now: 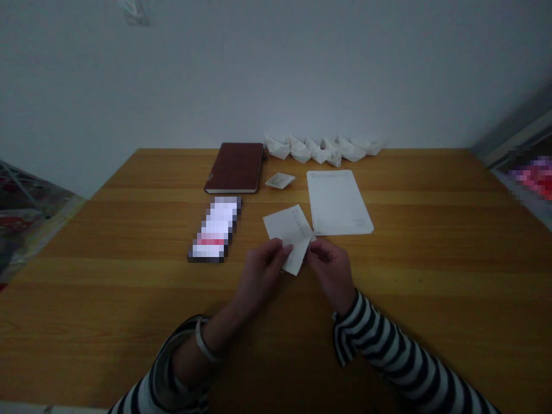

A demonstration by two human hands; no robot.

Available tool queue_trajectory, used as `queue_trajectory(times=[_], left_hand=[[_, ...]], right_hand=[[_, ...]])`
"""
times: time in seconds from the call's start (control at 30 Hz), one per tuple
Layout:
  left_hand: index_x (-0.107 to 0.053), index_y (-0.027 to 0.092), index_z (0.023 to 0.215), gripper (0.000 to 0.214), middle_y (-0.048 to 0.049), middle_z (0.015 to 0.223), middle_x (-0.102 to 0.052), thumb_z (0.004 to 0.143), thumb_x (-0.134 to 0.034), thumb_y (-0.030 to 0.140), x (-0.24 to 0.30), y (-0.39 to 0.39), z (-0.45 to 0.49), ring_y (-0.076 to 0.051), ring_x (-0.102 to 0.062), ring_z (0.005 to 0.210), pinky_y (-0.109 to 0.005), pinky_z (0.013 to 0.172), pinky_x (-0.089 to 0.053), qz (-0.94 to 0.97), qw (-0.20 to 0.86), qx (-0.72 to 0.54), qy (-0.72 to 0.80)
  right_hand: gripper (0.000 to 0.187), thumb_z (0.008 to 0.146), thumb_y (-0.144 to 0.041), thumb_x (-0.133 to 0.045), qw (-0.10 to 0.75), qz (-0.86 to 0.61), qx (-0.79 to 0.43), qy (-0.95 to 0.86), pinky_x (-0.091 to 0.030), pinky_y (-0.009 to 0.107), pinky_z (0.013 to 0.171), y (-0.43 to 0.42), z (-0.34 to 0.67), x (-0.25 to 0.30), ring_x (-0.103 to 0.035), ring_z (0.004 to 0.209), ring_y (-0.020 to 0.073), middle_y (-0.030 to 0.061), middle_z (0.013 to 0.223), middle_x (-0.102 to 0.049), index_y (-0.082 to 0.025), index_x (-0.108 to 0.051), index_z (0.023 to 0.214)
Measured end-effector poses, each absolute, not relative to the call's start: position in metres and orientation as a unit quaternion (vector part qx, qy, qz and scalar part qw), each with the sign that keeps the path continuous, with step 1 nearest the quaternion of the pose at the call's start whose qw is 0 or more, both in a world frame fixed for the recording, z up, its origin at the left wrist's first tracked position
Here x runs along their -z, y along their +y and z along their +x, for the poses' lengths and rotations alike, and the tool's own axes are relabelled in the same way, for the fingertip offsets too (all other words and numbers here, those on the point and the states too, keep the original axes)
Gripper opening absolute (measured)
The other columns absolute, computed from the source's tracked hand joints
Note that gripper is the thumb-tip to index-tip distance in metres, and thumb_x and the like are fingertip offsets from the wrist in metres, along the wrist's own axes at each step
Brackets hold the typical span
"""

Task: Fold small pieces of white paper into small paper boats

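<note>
Paper boats (323, 149) stand in a row; your left hand (261, 276) and right hand (330, 273) both pinch a part-folded sheet (287, 225).

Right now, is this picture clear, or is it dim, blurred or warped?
In the head view, the light is dim, the wooden table darkens toward the person, the left hand and right hand look soft, and a pixelated patch hides one object.
</note>
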State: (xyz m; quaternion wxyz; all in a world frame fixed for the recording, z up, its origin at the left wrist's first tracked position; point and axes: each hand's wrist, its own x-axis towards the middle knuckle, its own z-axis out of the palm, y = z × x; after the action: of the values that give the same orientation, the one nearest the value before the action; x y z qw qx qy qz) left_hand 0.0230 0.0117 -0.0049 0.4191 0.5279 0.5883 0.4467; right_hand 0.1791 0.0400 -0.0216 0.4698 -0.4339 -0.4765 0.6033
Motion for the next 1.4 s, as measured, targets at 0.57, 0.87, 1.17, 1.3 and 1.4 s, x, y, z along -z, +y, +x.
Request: queue_trajectory(times=[0.57,0.87,1.17,1.3,1.4], left_hand=[[-0.078,0.019,0.080,0.009,-0.0046,0.080,-0.075,0.080,-0.073,0.026,-0.005,0.017,0.022,-0.018,-0.066,0.075,-0.028,0.069,-0.052,0.494,0.417,-0.472,0.599],[-0.074,0.020,0.107,0.027,-0.0082,0.102,-0.072,0.082,-0.072,0.030,-0.004,0.018,0.012,-0.020,-0.066,0.093,-0.031,0.079,-0.052,0.578,0.413,-0.451,0.540],[-0.071,0.023,0.116,0.040,-0.0076,0.101,-0.064,0.077,-0.078,0.029,-0.008,0.018,0.002,-0.020,-0.061,0.094,-0.034,0.081,-0.053,0.653,0.365,-0.435,0.502],[-0.070,0.023,0.118,0.041,-0.0087,0.106,-0.064,0.078,-0.076,0.028,-0.008,0.019,0.002,-0.021,-0.061,0.099,-0.034,0.084,-0.053,0.621,0.402,-0.457,0.493],[-0.072,0.021,0.116,0.038,-0.0088,0.104,-0.065,0.078,-0.076,0.027,-0.010,0.019,0.005,-0.020,-0.062,0.096,-0.032,0.081,-0.053,0.591,0.432,-0.457,0.505]], right_hand=[[0.016,0.069,-0.021,-0.074,0.462,-0.394,-0.598,-0.523,-0.049,0.029,0.069,0.047,0.188,0.022,-0.059,0.075,0.0157,-0.0003,0.082,-0.064,-0.023,-0.067,0.084],[0.015,0.083,-0.025,-0.065,0.446,-0.421,-0.568,-0.549,-0.050,0.036,0.085,0.051,0.192,0.023,-0.064,0.088,0.0183,0.0027,0.093,-0.072,-0.025,-0.076,0.094],[0.043,0.069,-0.028,-0.082,0.440,-0.346,-0.622,-0.547,-0.054,0.039,0.090,0.053,0.196,0.017,-0.062,0.103,0.0208,0.0040,0.113,-0.066,-0.030,-0.072,0.110],[0.042,0.070,-0.030,-0.082,0.453,-0.328,-0.617,-0.555,-0.052,0.041,0.095,0.053,0.195,0.015,-0.060,0.107,0.0208,0.0038,0.113,-0.063,-0.031,-0.072,0.112],[0.041,0.073,-0.028,-0.080,0.452,-0.327,-0.619,-0.553,-0.053,0.040,0.094,0.053,0.194,0.016,-0.060,0.105,0.0207,0.0042,0.113,-0.061,-0.032,-0.071,0.113]])
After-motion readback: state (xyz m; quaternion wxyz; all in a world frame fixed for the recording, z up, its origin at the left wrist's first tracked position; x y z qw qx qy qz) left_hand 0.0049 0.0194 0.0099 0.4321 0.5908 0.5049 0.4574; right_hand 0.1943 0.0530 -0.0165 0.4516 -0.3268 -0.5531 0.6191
